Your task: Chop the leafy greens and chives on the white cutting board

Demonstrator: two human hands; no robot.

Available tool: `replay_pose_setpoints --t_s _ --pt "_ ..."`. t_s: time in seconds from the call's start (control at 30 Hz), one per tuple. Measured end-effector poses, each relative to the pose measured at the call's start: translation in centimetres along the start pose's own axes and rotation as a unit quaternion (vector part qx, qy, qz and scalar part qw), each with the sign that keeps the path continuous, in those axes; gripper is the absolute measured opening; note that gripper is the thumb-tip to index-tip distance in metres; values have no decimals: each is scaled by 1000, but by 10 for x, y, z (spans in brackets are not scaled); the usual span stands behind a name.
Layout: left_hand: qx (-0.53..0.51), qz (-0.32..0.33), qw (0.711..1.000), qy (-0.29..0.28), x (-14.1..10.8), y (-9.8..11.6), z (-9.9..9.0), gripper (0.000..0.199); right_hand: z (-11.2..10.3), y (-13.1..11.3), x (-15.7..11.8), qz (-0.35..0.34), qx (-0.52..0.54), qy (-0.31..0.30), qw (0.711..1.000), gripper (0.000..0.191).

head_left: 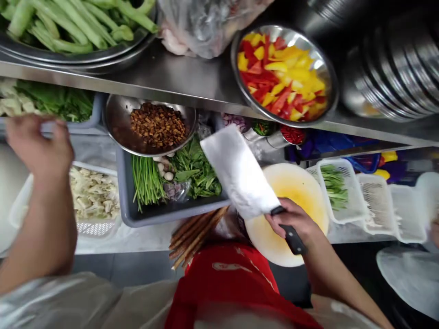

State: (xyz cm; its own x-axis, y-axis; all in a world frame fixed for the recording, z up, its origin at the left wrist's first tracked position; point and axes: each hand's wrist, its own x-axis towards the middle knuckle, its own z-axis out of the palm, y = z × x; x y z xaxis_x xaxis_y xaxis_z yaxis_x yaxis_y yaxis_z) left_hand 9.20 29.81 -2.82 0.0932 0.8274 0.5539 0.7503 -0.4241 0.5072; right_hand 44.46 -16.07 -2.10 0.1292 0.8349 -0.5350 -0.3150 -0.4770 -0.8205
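Note:
My right hand (293, 219) is wrapped round the black handle of a cleaver (242, 171), its broad blade pointing up and left. The cleaver is held above a round white cutting board (308, 187) with a yellow stained middle. Over at the left, my left hand (41, 141) is raised at the edge of a grey bin of leafy greens (60, 98); its fingers are blurred, and whether it grips anything is unclear. Below that hand lies a white basket of cauliflower pieces (94, 194). Between my hands a grey bin (174, 214) holds green stalks, leaves and garlic.
A metal shelf (192, 77) crosses above, bearing a bowl of cut peppers (281, 77), green beans (68, 23) and stacked bowls (394, 68). A bowl of brown cubes (118, 119) overlaps the bin. Long brown roots (195, 233) lie near the front edge. White baskets (343, 192) stand right.

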Motion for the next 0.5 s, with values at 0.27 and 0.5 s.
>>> replay_pose_setpoints --t_s 0.27,0.5 --pt "65 121 821 -554 -203 181 65 41 -86 129 -101 -42 122 244 961 22" --pt "177 -19 836 -519 -223 234 137 36 -139 191 -147 -36 22 320 946 22"
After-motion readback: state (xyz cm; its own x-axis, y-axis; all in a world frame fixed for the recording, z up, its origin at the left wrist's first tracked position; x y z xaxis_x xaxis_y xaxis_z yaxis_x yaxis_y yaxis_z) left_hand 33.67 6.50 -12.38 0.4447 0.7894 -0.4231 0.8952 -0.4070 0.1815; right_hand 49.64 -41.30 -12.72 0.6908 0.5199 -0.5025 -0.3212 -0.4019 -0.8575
